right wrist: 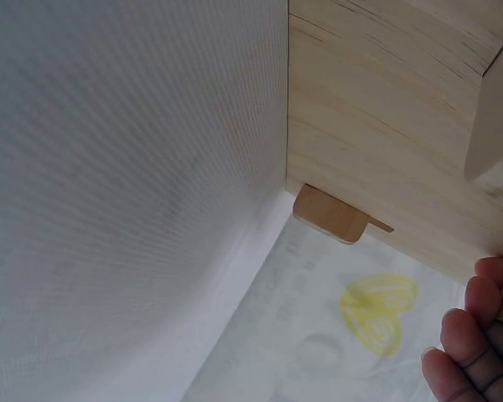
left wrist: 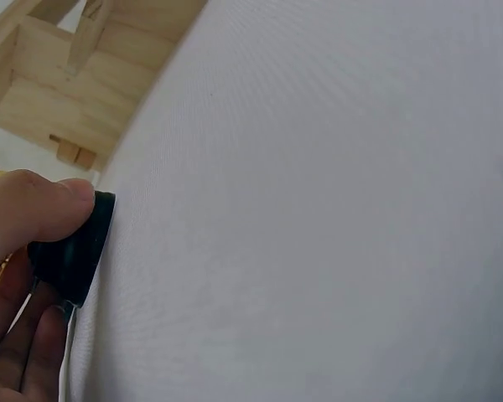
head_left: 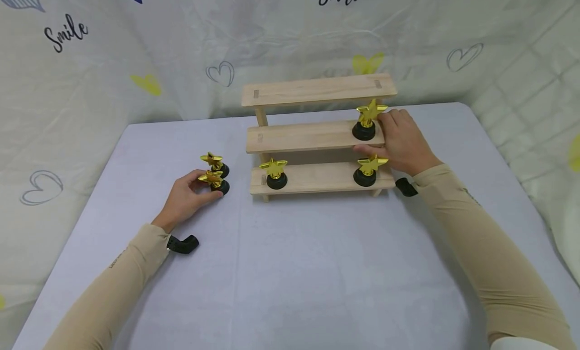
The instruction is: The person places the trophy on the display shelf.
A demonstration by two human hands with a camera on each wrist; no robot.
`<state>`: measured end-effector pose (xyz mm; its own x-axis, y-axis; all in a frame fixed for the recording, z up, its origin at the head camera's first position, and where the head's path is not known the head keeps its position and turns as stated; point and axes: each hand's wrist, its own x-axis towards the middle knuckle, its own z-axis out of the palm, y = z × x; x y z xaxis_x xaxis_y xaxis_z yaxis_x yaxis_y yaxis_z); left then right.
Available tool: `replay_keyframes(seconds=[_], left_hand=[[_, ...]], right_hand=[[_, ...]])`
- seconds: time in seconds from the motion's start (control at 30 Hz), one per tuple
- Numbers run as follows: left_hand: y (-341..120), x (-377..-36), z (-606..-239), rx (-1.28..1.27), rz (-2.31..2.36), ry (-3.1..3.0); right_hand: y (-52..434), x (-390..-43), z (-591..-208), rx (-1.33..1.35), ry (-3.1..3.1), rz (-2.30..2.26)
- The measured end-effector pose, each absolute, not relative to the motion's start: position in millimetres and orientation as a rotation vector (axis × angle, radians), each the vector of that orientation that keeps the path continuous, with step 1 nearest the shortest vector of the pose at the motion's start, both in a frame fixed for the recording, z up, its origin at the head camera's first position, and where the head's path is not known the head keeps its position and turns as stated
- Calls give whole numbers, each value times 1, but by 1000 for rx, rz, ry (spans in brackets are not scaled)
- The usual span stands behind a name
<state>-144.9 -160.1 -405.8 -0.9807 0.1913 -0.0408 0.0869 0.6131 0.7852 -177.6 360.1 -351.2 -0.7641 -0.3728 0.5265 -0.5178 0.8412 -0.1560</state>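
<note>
My left hand point(head_left: 186, 195) pinches a small gold star trophy point(head_left: 212, 178) by its black round base, thumb in front; in the left wrist view the dark base point(left wrist: 77, 251) is close to the cloth. Just behind it stands a second star trophy point(head_left: 214, 160). My right hand point(head_left: 403, 141) grips the right end of the middle step of a three-step wooden stand point(head_left: 308, 137), thumb along the front edge. In the right wrist view its fingertips point(right wrist: 463, 335) curl at the wood. Beside that hand, a trophy point(head_left: 368, 119) stands on the middle step.
The bottom step bears a star trophy point(head_left: 275, 173) at the left and another trophy point(head_left: 369, 170) at the right. A white cloth covers the table point(head_left: 290, 269). Behind it hangs a pale printed curtain point(head_left: 181, 53).
</note>
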Motion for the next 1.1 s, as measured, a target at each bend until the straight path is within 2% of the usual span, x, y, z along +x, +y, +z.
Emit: replay_keyframes(seconds=[1.1], left_hand=[[-152,-134,-392,201,1417,2627]], right_hand=[[363,-173,-347,650,-2558,397]])
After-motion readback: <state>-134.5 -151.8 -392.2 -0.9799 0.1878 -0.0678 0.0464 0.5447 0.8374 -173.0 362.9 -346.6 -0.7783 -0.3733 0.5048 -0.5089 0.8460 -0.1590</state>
